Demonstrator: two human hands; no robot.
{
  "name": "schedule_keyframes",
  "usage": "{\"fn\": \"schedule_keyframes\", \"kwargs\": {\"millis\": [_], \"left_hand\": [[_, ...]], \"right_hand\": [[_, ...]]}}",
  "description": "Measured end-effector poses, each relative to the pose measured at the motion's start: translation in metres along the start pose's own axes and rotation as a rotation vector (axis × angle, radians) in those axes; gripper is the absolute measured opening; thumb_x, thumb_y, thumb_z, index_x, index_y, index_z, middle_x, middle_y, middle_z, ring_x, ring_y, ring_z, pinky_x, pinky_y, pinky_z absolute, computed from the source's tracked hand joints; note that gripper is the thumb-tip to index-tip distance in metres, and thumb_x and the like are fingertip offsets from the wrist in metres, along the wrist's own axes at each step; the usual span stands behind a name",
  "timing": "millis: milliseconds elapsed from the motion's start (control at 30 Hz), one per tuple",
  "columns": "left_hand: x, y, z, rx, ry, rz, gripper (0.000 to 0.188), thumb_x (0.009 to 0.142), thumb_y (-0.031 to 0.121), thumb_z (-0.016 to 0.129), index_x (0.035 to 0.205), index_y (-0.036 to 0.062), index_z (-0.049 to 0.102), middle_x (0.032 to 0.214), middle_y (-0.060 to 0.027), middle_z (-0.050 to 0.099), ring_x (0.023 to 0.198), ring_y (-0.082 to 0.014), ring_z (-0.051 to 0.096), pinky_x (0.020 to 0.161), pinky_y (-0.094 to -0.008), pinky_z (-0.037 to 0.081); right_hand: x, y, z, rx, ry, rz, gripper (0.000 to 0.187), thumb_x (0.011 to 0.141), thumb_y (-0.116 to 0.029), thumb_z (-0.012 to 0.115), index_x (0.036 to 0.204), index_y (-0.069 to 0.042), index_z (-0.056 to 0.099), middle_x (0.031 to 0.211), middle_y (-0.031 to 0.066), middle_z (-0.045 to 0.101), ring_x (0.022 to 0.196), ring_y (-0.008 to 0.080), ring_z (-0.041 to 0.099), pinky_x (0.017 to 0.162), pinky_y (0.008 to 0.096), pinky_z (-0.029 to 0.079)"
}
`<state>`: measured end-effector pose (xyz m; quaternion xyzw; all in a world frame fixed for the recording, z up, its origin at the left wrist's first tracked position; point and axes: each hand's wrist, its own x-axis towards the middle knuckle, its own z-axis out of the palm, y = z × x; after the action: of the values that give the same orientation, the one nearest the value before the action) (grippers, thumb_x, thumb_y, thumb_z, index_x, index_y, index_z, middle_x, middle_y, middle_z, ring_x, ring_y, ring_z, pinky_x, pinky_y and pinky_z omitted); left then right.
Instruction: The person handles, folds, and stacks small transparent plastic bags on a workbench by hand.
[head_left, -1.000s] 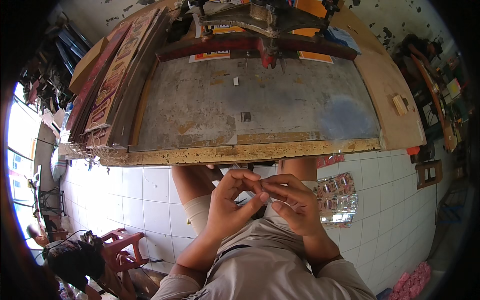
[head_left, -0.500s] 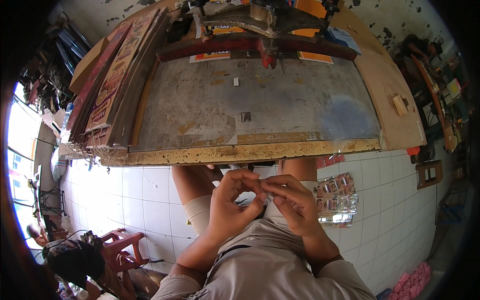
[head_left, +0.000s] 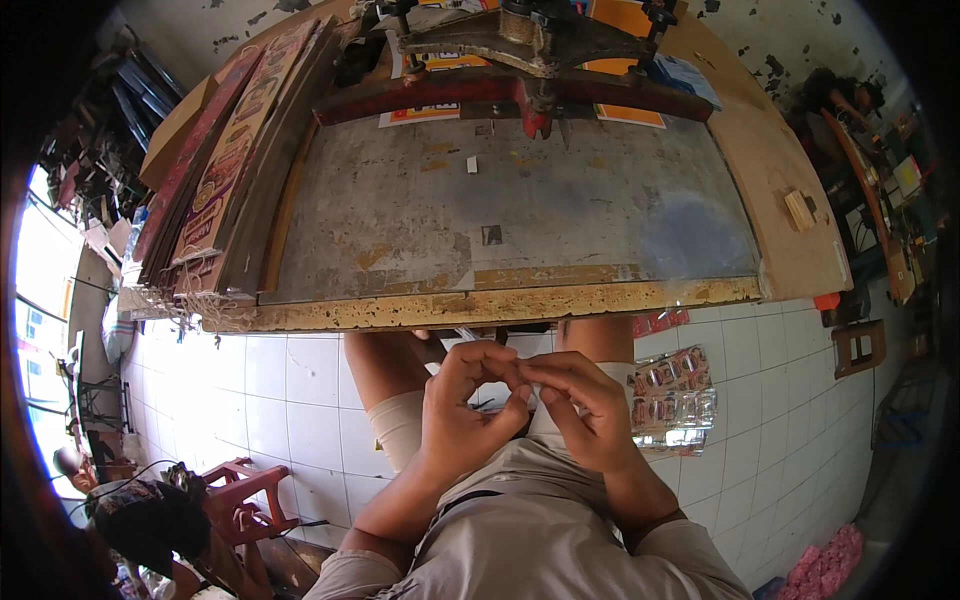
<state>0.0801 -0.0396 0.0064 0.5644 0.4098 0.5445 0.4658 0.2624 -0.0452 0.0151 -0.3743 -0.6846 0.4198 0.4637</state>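
Observation:
Above my lap, in front of the workbench edge, both hands meet at the fingertips. My left hand [head_left: 463,408] curls into a ring, its thumb and fingers pinched at the tips. My right hand [head_left: 588,408] is bent inward, thumb close under the fingers, and its fingertips press against those of the left. Whatever lies between the fingertips is too small to make out. The grey bench top [head_left: 400,200] lies beyond the hands, with a small white scrap [head_left: 473,164] on it.
A red clamp bar [head_left: 420,92] spans the bench's far side. Long printed cardboard strips [head_left: 215,205] are stacked at left. Shiny printed sheets [head_left: 672,398] lie on the tiled floor. A red stool [head_left: 262,498] and a person [head_left: 150,525] are lower left; another person [head_left: 835,95] is far right.
My right hand has shifted very slightly left, its fingertips closer to those of the left hand. The left hand keeps nearly the same pose.

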Motion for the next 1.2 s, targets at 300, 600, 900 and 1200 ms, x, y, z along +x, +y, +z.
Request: {"fn": "schedule_keyframes", "kwargs": {"millis": [300,600,900,1200], "left_hand": [[0.002,0.003,0.000,0.002,-0.005,0.024,0.041,0.082,-0.005,0.073,0.118,-0.0022,0.055,0.088,-0.0084,0.069,0.086,-0.0138,0.070,0.085,-0.0289,0.056],[0.000,-0.002,0.001,0.088,0.012,0.060,0.042,0.080,-0.008,0.072,0.118,-0.0015,0.054,0.086,-0.0073,0.069,0.084,-0.0137,0.071,0.083,-0.0286,0.056],[0.008,-0.009,-0.025,-0.594,-0.083,-0.006,0.045,0.081,-0.010,0.069,0.117,0.0013,0.047,0.081,-0.0070,0.060,0.080,-0.0211,0.068,0.082,-0.0404,0.061],[0.015,-0.012,-0.056,-1.031,0.097,0.020,0.049,0.080,0.006,0.076,0.119,0.0055,0.046,0.075,-0.0049,0.051,0.069,-0.0223,0.061,0.063,-0.0379,0.063]], "right_hand": [[0.002,-0.001,0.003,-0.045,0.032,-0.029,0.037,0.088,0.010,0.066,0.124,0.002,0.069,0.125,0.0172,0.069,0.112,0.0270,0.070,0.093,0.0353,0.057],[0.003,0.006,0.003,-0.017,0.091,0.028,0.019,0.093,0.004,0.067,0.111,0.003,0.073,0.116,0.0163,0.073,0.106,0.0239,0.072,0.089,0.0333,0.057],[-0.009,0.022,-0.010,0.484,0.498,0.187,0.018,0.104,-0.009,0.061,0.115,0.003,0.067,0.109,0.0142,0.073,0.089,0.0238,0.074,0.074,0.0305,0.059],[-0.014,0.027,-0.090,0.398,1.183,-0.129,0.030,0.105,-0.014,0.059,0.133,-0.005,0.054,0.104,0.0052,0.066,0.079,0.0090,0.059,0.065,0.0219,0.046]]}}
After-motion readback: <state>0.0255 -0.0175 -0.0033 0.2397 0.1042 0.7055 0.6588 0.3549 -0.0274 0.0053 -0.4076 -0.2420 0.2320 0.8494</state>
